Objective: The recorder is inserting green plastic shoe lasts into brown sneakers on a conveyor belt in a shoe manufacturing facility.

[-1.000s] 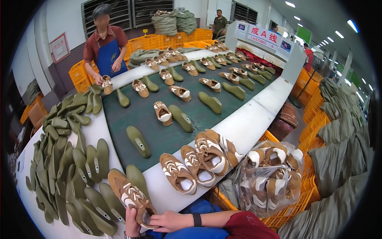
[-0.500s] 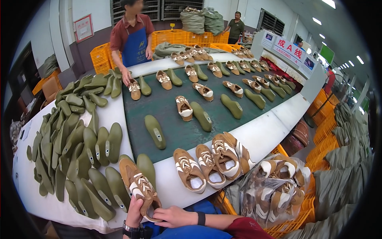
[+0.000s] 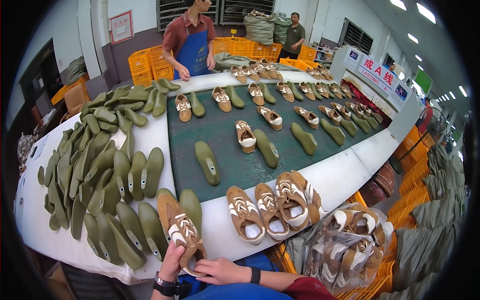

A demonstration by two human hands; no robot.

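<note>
A brown suede sneaker (image 3: 176, 226) with white stripes and laces is held toe away from me at the near edge. My left hand (image 3: 171, 262) is closed around its left side near the heel. The fingers of my right hand (image 3: 222, 271) grip the heel collar; their tips are partly hidden at the opening. Just beyond the sneaker lies a green shoe last (image 3: 191, 206). To the left, several more lasts (image 3: 126, 239) are lined up near a big pile (image 3: 75, 165). On the right, several matching sneakers (image 3: 245, 215) rest on the white ledge (image 3: 216, 220).
A green belt (image 3: 190, 150) carries spaced sneakers and lasts. Beyond it stands a co-worker in a blue apron (image 3: 195, 55); another person (image 3: 292, 37) is farther back. At my right, bagged sneakers (image 3: 352, 250) sit in an orange crate (image 3: 372, 286). More crates (image 3: 412, 185) line that side.
The whole view has shifted slightly. The co-worker's hand has come off the sneaker at the belt's far left corner. Both my hands stay on the held sneaker, with little change in grip.
</note>
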